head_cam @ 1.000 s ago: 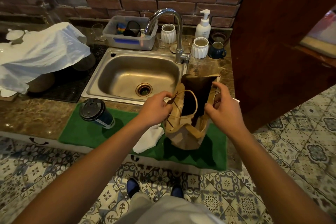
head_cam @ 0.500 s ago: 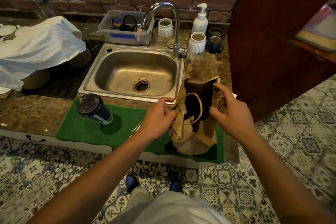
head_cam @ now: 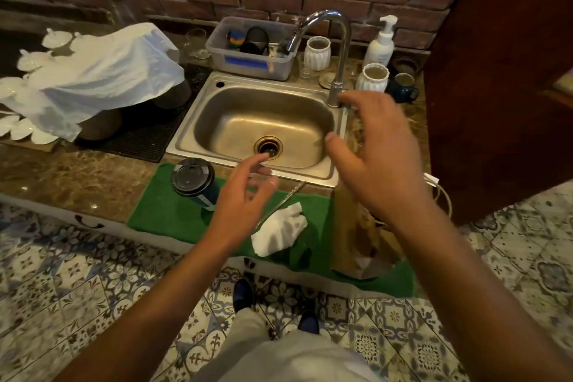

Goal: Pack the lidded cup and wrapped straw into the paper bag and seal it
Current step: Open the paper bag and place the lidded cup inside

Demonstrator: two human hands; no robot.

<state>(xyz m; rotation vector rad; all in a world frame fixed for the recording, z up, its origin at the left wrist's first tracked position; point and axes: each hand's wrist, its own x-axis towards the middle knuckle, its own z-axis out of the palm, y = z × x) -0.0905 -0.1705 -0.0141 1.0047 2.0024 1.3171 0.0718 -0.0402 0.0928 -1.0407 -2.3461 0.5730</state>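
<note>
A dark blue cup with a black lid (head_cam: 193, 179) stands on the left part of a green mat (head_cam: 167, 214). A thin wrapped straw (head_cam: 291, 194) lies on the mat between cup and bag, above a crumpled white napkin (head_cam: 279, 231). The brown paper bag (head_cam: 356, 242) stands on the mat's right end, its top hidden behind my right arm. My left hand (head_cam: 245, 195) hovers empty, fingers spread, just right of the cup and over the straw. My right hand (head_cam: 375, 155) is raised above the bag, fingers apart, holding nothing.
A steel sink (head_cam: 263, 124) with a tall faucet (head_cam: 338, 49) lies behind the mat. White cups, a soap pump (head_cam: 379, 43) and a plastic tub (head_cam: 251, 49) line the brick wall. A white cloth (head_cam: 102, 77) covers dishes at left. A dark wooden panel (head_cam: 496, 71) rises at right.
Both hands have let go of the bag's mouth. The left hand moved left toward the cup and straw; the right hand rose above the bag. The camera view shifted right.
</note>
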